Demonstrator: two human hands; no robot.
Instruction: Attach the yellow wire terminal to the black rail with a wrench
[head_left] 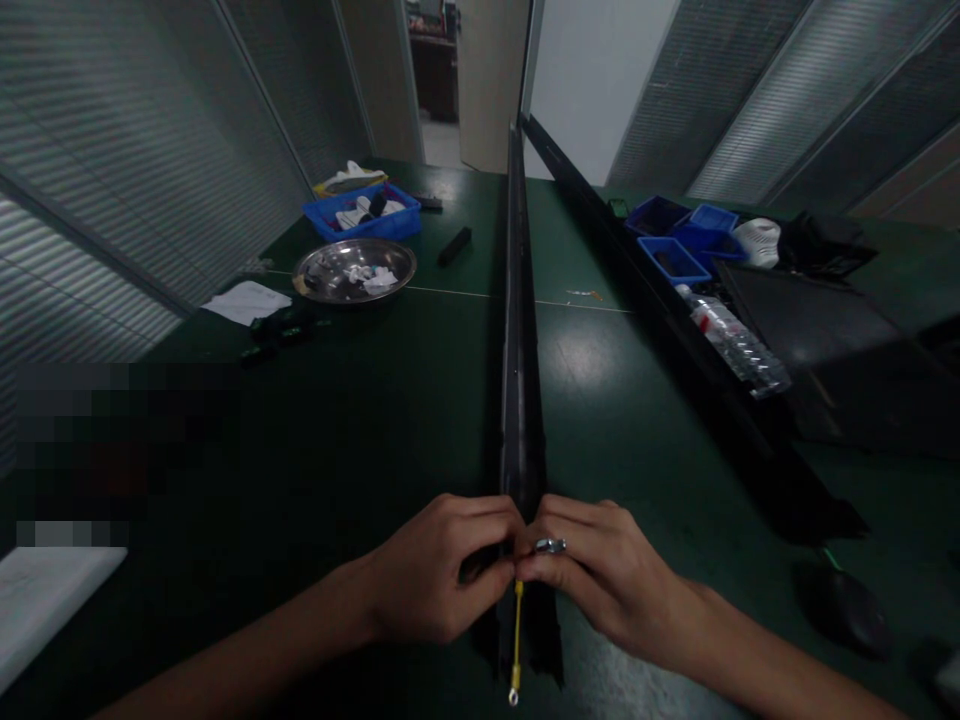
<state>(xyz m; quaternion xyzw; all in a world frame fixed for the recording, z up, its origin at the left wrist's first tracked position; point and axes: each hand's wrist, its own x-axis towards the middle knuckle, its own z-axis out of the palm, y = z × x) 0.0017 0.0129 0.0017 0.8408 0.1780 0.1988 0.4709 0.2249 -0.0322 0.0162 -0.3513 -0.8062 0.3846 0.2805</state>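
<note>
A long black strip [514, 330] runs away from me down the middle of the green table. Over its near end my left hand [454, 565] and my right hand [600, 570] meet, thumbs and fingers pinched together. From between the fingertips a thin yellow cable [517, 625] with a metal ring at its end hangs toward me. Both hands grip around its upper part, which the fingers hide. A ring-shaped silver piece shows on a finger of my right hand.
A second black strip [675, 320] lies to the right, beside blue trays [675, 260], a plastic bottle [739, 345] and a black mouse [851, 610]. To the left are a metal dish [330, 285], a blue basket [405, 222] and white paper [246, 302].
</note>
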